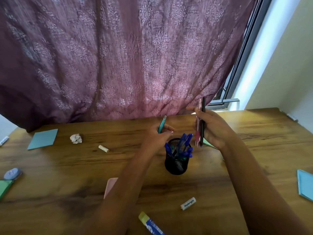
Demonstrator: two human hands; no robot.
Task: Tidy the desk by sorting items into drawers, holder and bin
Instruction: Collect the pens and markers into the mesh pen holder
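Desk (pixel 67 167), holder (pixel 177 165) between hands (pixel 155 138) (pixel 211 129) with pens (pixel 162 123) (pixel 202 122)

Desk (pixel 67 167) wood, grainy, semi-gloss; holder (pixel 177 164) blk wire mesh; curtain (pixel 118 56) woven cloth, embossed; crumpled paper (pixel 76 138).

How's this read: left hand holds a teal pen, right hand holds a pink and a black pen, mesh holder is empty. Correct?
One error: the mesh holder is not empty; the head view shows several blue pens standing in it. The rest holds: left hand holds the teal pen, right hand holds the pink pen and the black pen.
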